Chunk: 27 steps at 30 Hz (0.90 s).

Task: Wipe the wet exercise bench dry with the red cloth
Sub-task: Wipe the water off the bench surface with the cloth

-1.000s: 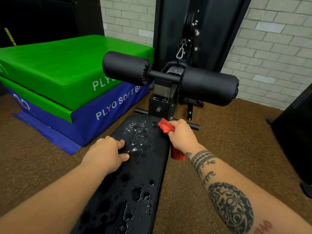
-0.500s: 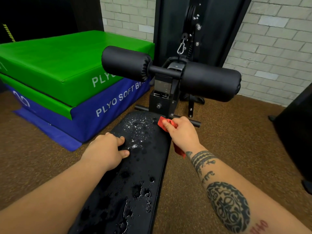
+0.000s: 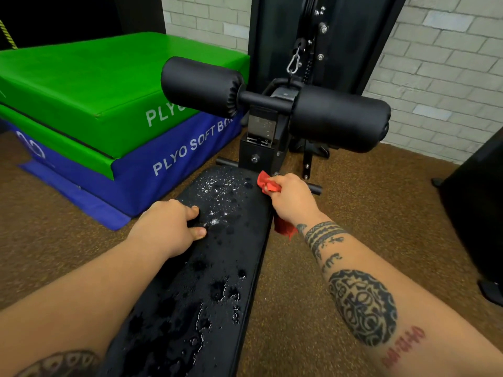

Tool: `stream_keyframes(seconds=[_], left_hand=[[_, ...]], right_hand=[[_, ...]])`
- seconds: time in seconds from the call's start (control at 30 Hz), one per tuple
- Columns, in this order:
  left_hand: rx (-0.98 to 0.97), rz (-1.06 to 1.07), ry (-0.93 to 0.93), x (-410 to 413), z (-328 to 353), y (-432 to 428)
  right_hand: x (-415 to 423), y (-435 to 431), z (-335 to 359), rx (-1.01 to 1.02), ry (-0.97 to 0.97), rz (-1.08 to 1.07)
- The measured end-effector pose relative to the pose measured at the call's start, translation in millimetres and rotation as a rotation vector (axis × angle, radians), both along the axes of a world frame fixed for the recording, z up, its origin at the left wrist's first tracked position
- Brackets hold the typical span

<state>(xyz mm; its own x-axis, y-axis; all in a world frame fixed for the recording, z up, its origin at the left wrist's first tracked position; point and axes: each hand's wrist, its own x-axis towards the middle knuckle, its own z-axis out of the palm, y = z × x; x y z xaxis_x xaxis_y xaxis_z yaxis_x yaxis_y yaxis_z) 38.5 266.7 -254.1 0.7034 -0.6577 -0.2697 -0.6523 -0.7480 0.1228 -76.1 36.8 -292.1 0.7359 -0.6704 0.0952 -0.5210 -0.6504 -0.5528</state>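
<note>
The exercise bench (image 3: 223, 262) bears pooled and beaded water along its black pad. The left hand (image 3: 168, 227) grips the pad's left edge, fingers curled. The right hand (image 3: 294, 200) clutches the bunched red cloth (image 3: 268, 184) at the pad's far right corner. Foam rollers (image 3: 337, 118) stand beyond.

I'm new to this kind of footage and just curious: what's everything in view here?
exercise bench: one, black, wet with droplets, centre.
red cloth: one, red, bench's far right corner.
roller pads: two, black, beyond the bench.
soft boxes: stacked, green over blue, left.
carabiner: one, silver, hanging above the rollers.
brick wall: one, pale grey, behind.
floor: one, brown, underneath.
left hand: one, rests on bench's left edge.
right hand: one, grips the red cloth.
</note>
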Motion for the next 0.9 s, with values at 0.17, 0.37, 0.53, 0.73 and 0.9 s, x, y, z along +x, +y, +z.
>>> stream_keyframes(seconds=[0.17, 0.37, 0.53, 0.73, 0.9], left_hand=[[-0.009, 0.008, 0.018, -1, 3, 1], [-0.007, -0.001, 0.011, -3, 4, 2], [-0.01, -0.008, 0.021, -2, 5, 4], [-0.025, -0.005, 0.016, 0, 2, 4], [-0.031, 0.007, 0.023, 2, 2, 2]], right_hand=[[-36, 4, 27, -0.07, 0.174, 0.206], [-45, 36, 10, 0.047, 0.006, 0.101], [-64, 65, 0, 0.07, -0.001, 0.134], [-68, 55, 4, 0.224, -0.033, 0.049], [-79, 87, -14, 0.259, -0.14, 0.071]])
